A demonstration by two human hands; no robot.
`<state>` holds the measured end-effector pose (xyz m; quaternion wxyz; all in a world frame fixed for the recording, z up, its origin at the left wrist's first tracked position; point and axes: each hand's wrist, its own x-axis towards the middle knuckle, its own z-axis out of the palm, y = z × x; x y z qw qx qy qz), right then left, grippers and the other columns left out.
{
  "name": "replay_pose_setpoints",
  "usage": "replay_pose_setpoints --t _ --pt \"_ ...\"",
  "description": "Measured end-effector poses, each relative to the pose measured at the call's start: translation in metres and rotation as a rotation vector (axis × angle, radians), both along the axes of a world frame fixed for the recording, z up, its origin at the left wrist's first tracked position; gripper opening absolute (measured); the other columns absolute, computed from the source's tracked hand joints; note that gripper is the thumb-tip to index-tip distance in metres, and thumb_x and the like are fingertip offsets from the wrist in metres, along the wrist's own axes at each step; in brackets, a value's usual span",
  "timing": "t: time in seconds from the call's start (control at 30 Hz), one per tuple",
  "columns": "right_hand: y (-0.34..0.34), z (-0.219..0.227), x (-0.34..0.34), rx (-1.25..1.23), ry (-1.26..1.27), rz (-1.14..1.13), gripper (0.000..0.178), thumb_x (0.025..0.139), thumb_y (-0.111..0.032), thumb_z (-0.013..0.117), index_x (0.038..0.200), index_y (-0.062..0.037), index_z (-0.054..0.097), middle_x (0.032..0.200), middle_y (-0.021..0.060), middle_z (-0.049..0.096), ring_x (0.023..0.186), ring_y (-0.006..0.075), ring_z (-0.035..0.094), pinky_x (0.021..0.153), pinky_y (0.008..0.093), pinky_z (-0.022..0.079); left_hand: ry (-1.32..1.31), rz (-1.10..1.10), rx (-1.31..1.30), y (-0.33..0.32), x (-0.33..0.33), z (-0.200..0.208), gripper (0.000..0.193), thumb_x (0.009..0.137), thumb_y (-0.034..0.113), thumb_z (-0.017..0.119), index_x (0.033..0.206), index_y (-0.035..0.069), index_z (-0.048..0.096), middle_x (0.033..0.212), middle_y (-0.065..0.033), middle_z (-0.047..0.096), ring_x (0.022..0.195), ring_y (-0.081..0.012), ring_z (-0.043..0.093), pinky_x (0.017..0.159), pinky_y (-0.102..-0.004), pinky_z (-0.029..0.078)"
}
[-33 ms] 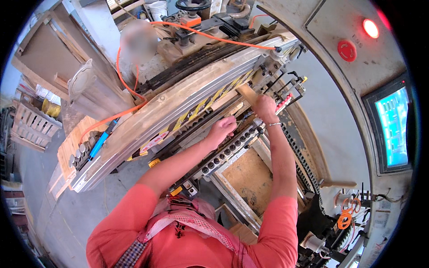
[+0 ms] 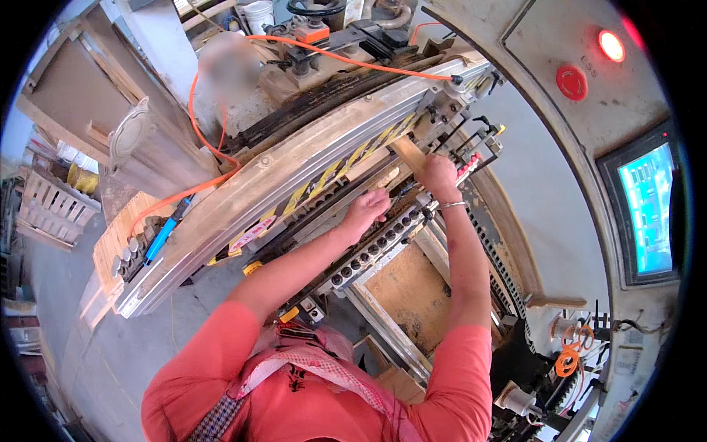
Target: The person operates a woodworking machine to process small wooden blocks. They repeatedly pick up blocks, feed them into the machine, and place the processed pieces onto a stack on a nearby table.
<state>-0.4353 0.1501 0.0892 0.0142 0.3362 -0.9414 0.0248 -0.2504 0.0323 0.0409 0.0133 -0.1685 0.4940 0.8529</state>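
My right hand point(image 2: 440, 177), a bracelet at its wrist, is closed around the near end of a light wooden piece point(image 2: 409, 152). The far end of that wood reaches toward the yellow-and-black striped edge point(image 2: 324, 186) of the machine. To its left, my left hand point(image 2: 366, 214) hovers over the machine's rails with its fingers curled together. Whatever those fingers hold, if anything, is hidden. Just below both hands runs a bar with a row of round black knobs point(image 2: 373, 250). Red-tipped parts point(image 2: 468, 166) sit right beside my right hand.
A long metal beam point(image 2: 294, 162) topped with wood crosses beyond my hands, with an orange hose point(image 2: 346, 53) looped over it. At right stand a control panel with a lit screen point(image 2: 646, 214) and a red stop button point(image 2: 571, 82). A toothed chain point(image 2: 495, 254) runs below my right forearm.
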Motion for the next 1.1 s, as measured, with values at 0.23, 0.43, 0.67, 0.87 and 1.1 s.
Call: replay_pose_setpoints --t 0.23,0.43,0.67,0.87,1.1 --pt "0.027 0.055 0.086 -0.246 -0.648 0.105 0.042 0.062 -0.032 0.076 0.083 0.0022 0.064 0.065 0.0102 0.061 0.062 0.0176 0.059 0.061 0.0287 0.048 0.033 -0.029 0.28 0.017 -0.004 0.004 0.031 0.09 0.027 0.053 0.113 0.006 0.048 0.105 -0.0048 0.056 0.087 -0.0149 0.056 0.069 -0.0283 0.046" --pt "0.036 0.054 0.071 -0.393 -0.906 0.084 0.043 0.063 -0.03 0.076 0.091 0.0011 0.065 0.072 0.0069 0.064 0.069 0.0116 0.059 0.062 0.0265 0.047 0.015 0.091 0.234 0.024 0.024 0.011 0.029 0.089 0.022 0.055 0.11 0.002 0.051 0.1 -0.0063 0.059 0.082 -0.0122 0.058 0.066 -0.0251 0.051" --pt "0.003 -0.002 0.011 -0.057 -0.047 -0.026 0.036 0.063 -0.035 0.073 0.077 -0.0023 0.064 0.077 0.0161 0.064 0.071 0.03 0.063 0.064 0.0385 0.051 0.018 0.097 0.228 0.033 0.104 0.016 0.025 0.091 0.014 0.047 0.111 -0.002 0.05 0.108 -0.0113 0.058 0.085 -0.0163 0.06 0.072 -0.0287 0.052" --pt "-0.026 -0.028 0.008 -0.001 -0.048 -0.103 0.039 0.062 -0.036 0.072 0.083 -0.0041 0.066 0.083 0.0157 0.065 0.077 0.0301 0.064 0.07 0.0386 0.052 -0.193 0.105 0.15 0.013 0.21 0.027 0.027 0.091 0.016 0.049 0.112 0.0 0.049 0.102 -0.0098 0.058 0.085 -0.0186 0.06 0.074 -0.0299 0.051" --pt "-0.025 -0.025 0.008 0.053 -0.03 -0.091 0.038 0.06 -0.04 0.073 0.076 -0.0054 0.067 0.079 0.0146 0.065 0.076 0.0296 0.064 0.07 0.0375 0.052 -0.314 0.255 0.013 -0.016 0.293 0.046 0.027 0.09 0.012 0.051 0.113 0.0 0.047 0.101 -0.0086 0.058 0.086 -0.0175 0.059 0.074 -0.0295 0.05"
